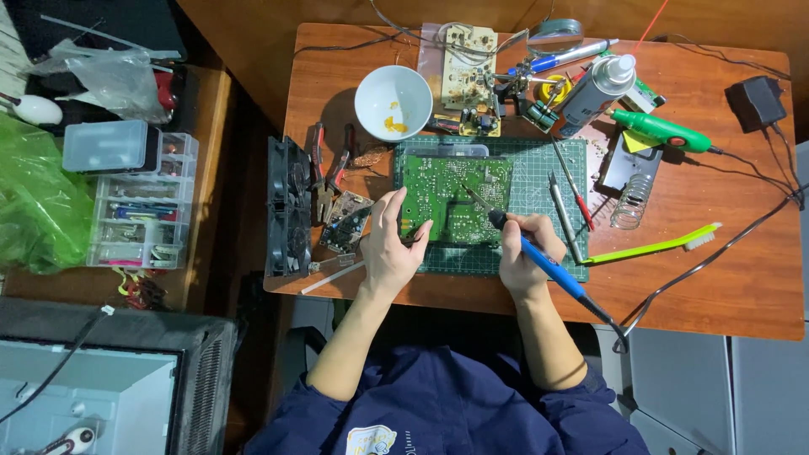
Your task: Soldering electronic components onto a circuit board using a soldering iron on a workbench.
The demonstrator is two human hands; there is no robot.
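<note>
Person's got a green circuit board [451,195] flat on a green cutting mat [539,181] in the middle of the wooden bench [716,278]. The left hand [389,244] sits on the board's near left corner, fingers curled over the edge and pinning it down. The right hand [527,253] has its fingers closed round a blue-handled soldering iron [539,261], tip resting on the board around the middle, cord trailing off the near right edge.

Loads of clutter around: white bowl [393,101] on the far side, a tan circuit board [468,67] beside it, a spray can [594,93] and green rotary tool [661,131] far right, a green brush [653,247] right of the mat, pliers [329,168] left of it, and clear parts drawers [139,198] way off left.
</note>
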